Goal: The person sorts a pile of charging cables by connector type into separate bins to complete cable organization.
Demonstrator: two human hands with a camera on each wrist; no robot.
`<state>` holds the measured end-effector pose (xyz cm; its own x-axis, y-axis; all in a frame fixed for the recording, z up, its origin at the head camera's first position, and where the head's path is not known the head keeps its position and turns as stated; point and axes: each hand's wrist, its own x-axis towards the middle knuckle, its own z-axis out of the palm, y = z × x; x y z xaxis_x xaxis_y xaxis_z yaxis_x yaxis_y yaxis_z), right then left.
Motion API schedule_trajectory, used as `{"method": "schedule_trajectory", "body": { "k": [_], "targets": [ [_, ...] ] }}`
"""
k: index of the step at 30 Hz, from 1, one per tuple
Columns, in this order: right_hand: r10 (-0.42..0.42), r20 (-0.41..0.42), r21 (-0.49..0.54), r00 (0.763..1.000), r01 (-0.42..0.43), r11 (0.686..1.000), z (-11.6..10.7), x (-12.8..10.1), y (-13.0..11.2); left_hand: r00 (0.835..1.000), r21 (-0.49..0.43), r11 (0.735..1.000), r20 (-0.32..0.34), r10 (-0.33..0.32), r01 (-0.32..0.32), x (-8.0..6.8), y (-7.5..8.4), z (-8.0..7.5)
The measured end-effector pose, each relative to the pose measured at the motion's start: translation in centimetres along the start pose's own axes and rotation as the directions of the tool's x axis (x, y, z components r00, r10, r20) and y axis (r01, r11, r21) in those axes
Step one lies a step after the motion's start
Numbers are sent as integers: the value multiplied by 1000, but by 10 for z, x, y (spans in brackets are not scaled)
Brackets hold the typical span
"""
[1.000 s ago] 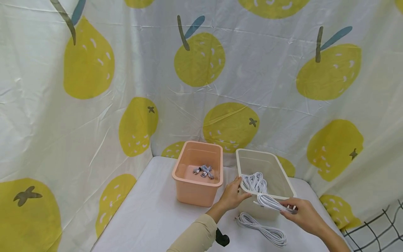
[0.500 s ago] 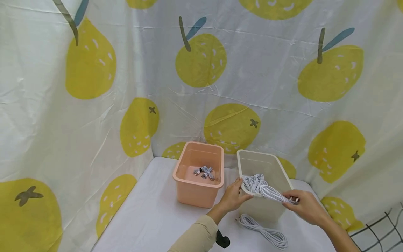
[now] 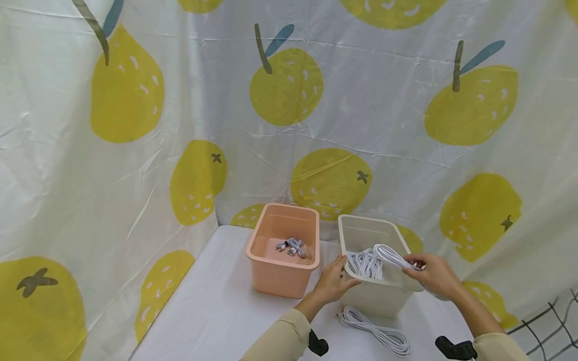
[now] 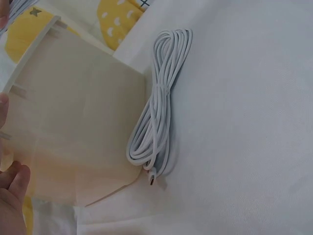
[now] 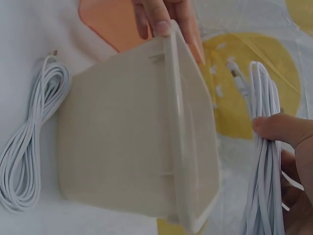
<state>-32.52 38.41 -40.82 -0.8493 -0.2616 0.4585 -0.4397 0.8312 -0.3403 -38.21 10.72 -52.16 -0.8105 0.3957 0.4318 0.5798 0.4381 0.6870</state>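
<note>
My left hand (image 3: 331, 282) grips the near left corner of a cream plastic bin (image 3: 377, 298), thumb over the front rim and fingers along its side. In my right hand (image 3: 435, 276) a bundled white charging cable (image 5: 264, 161) is pinched between thumb and fingers, its metal plug showing in the right wrist view. The loop end of this bundle hangs over the bin's opening in the head view. Inside the bin lies more coiled white cable (image 3: 363, 263). Another bundled white cable (image 4: 159, 103) rests on the table against the bin's front.
Left of the cream bin stands a peach-coloured bin (image 3: 282, 277) with a few short tied cables (image 3: 295, 246) on its floor. A fruit-print curtain (image 3: 271, 165) closes off the back and sides of the white table (image 3: 212, 301). At lower right is a black wire grid (image 3: 548, 316).
My right hand has lifted the bundled cable up and farther back, from the front rim to over the bin's opening. The left hand keeps its grip on the corner.
</note>
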Motion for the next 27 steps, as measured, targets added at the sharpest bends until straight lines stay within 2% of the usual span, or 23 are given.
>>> {"method": "schedule_trajectory", "body": {
  "k": [5, 17, 24, 27],
  "targets": [
    [38, 15, -4, 999, -38, 999, 2, 14, 6, 1000, 4, 1000, 16, -20, 20, 0, 1, -1],
    [189, 52, -10, 981, -188, 982, 16, 52, 12, 1000, 50, 999, 31, 3, -5, 2, -4, 0],
    [211, 27, -79, 977, -209, 975, 30, 81, 5, 1000, 43, 999, 20, 20, -21, 4, -3, -2],
    [272, 42, -102, 961, -267, 958, 36, 91, 0, 999, 51, 999, 33, 10, -12, 3, -3, -2]
  ]
}}
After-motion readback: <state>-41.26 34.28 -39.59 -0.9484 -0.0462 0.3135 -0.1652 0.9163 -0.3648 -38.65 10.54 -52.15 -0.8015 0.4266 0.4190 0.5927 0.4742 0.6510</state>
